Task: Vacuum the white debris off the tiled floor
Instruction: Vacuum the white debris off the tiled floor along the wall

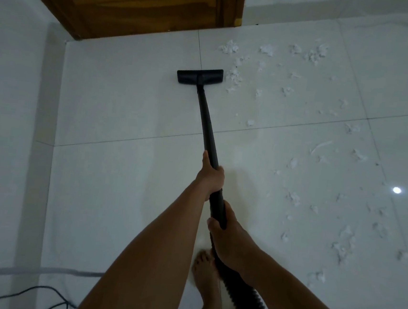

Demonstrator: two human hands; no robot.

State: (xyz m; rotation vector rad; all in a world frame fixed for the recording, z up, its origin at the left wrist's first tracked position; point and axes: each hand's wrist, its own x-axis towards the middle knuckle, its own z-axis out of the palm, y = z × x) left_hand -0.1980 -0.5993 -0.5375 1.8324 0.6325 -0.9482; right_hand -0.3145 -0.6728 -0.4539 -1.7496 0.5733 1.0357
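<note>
A black vacuum wand [207, 124] runs from my hands out to a flat black floor head [200, 76], which lies on the white tiled floor [127, 112]. My left hand [211, 177] grips the wand higher up. Below it, my right hand [230, 236] grips the wand where the ribbed hose [242, 292] begins. White debris [233, 76] lies just right of the floor head, and more scraps [293, 199] are scattered down the right side of the floor.
A wooden door [142, 6] stands at the far wall. The white wall [7, 110] runs along the left. A black cable [35, 295] lies at the bottom left. My bare foot [205, 274] stands under the hose.
</note>
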